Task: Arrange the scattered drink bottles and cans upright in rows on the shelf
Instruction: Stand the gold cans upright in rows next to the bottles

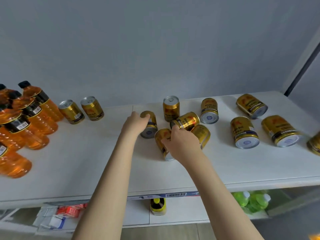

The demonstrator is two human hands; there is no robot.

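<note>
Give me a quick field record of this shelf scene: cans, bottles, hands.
surface: white shelf
upright: three gold metal drink cans
lying: other gold cans, centre and right
bottles: orange plastic bottles with black caps, grouped left
left hand: curled over a lying can
right hand: fingers at end of tilted can, grip unclear

A: Left hand is gripping a gold can near the middle of the shelf, toward the back edge. The can is lying tipped, base facing front.
B: Right hand?
A: Reaching over a toppled can, fingertips touching the end of a stacked can. Grip unclear.
B: Rest?
A: Orange bottles are standing at the left end, with two upright cans beside them. Loose cans are lying toward the right end.
</note>
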